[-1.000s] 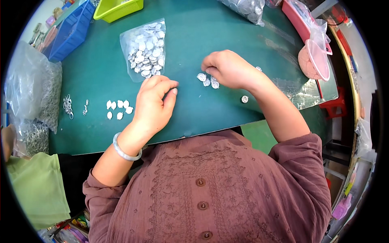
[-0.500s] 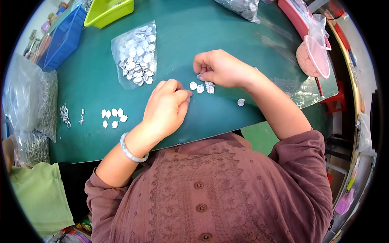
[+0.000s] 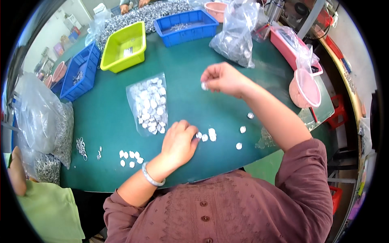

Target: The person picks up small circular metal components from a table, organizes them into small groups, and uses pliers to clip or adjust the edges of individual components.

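My right hand [image 3: 223, 79] is raised over the far middle of the green table, thumb and fingertips pinched on a small round silver charm [image 3: 204, 86]. My left hand [image 3: 178, 142] rests lower on the table with its fingers curled and closed; what its fingertips hold, if anything, is hidden. Right beside those fingertips lies a short row of similar charms [image 3: 212, 134]. A few single charms [image 3: 242, 129] are spread out below my right forearm. Left of my left wrist sits a small group of flat charms [image 3: 131, 154]. Beyond my left hand lies a clear bag full of silver discs [image 3: 150, 106].
Metal rings [image 3: 81, 148] and small links [image 3: 99, 153] lie at the left, near bulging plastic bags [image 3: 38, 117]. A lime-green bin [image 3: 106, 60], blue bins [image 3: 186, 37] and a pink basket [image 3: 298, 95] stand around. Another person's hands [image 3: 125, 9] are at the far edge.
The view has tilted up, showing more of the table's far side. My right hand has moved away from the charm row with a charm in its fingers; my left hand stays beside the row.
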A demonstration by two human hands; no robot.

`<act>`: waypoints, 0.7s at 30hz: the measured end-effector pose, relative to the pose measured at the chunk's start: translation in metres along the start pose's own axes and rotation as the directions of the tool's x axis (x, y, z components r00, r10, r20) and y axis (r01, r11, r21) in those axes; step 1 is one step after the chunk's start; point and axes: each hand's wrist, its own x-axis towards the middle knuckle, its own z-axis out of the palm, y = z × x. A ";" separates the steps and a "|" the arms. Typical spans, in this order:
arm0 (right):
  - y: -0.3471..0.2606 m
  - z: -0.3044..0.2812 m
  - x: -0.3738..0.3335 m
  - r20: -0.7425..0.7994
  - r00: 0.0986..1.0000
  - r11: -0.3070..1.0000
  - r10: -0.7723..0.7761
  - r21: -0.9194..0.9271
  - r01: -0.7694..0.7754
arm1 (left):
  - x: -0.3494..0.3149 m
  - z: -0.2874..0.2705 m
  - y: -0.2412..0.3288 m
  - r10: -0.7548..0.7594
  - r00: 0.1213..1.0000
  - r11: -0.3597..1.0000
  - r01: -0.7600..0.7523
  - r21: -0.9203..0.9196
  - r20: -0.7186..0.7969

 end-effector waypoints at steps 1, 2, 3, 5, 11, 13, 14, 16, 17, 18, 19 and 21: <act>-0.007 -0.011 0.017 -0.056 0.998 1.000 -0.007 0.015 0.008 | 0.001 0.000 -0.001 0.000 1.000 1.000 0.000 -0.019 -0.009; -0.014 -0.020 0.037 -0.141 0.990 1.000 -0.022 0.003 0.022 | 0.000 0.002 -0.004 0.000 1.000 0.999 0.000 -0.036 -0.014; -0.021 -0.030 0.058 -0.224 0.974 0.999 -0.033 -0.007 0.033 | 0.000 0.004 -0.006 -0.002 1.000 0.998 0.001 -0.055 -0.016; -0.043 -0.047 0.096 -0.353 0.935 1.000 -0.030 -0.020 0.024 | 0.000 0.004 -0.008 -0.003 1.000 0.998 0.002 -0.070 -0.020; -0.044 -0.074 0.187 -0.434 0.900 0.948 0.041 0.302 0.102 | -0.006 0.002 -0.003 -0.068 0.997 0.994 0.063 -0.093 -0.045; -0.033 -0.075 0.170 -0.336 0.939 0.997 -0.072 0.015 0.082 | -0.004 0.004 -0.005 -0.035 0.998 0.997 0.030 -0.077 -0.057; -0.045 -0.053 0.138 -0.312 0.939 0.989 -0.143 -0.075 0.126 | -0.007 0.004 -0.007 -0.045 0.997 0.996 0.040 -0.080 -0.063; -0.034 -0.033 0.089 -0.190 0.938 0.940 -0.289 -0.244 0.240 | -0.004 0.007 -0.005 -0.044 0.997 0.996 0.039 -0.082 -0.067; -0.025 -0.025 0.066 -0.077 0.933 0.896 -0.353 -0.316 0.313 | -0.005 0.006 -0.004 -0.058 0.996 0.995 0.052 -0.090 -0.063; -0.021 -0.016 0.040 0.067 0.933 0.855 -0.354 -0.381 0.351 | -0.005 0.006 -0.003 -0.055 0.996 0.994 0.048 -0.095 -0.071; -0.018 -0.007 0.013 0.209 0.917 0.807 -0.340 -0.436 0.398 | -0.005 0.007 -0.001 -0.049 0.995 0.994 0.041 -0.097 -0.081; -0.010 0.010 -0.034 0.268 0.946 0.786 -0.183 -0.539 0.304 | -0.002 0.008 0.000 -0.031 0.997 0.994 0.023 -0.103 -0.071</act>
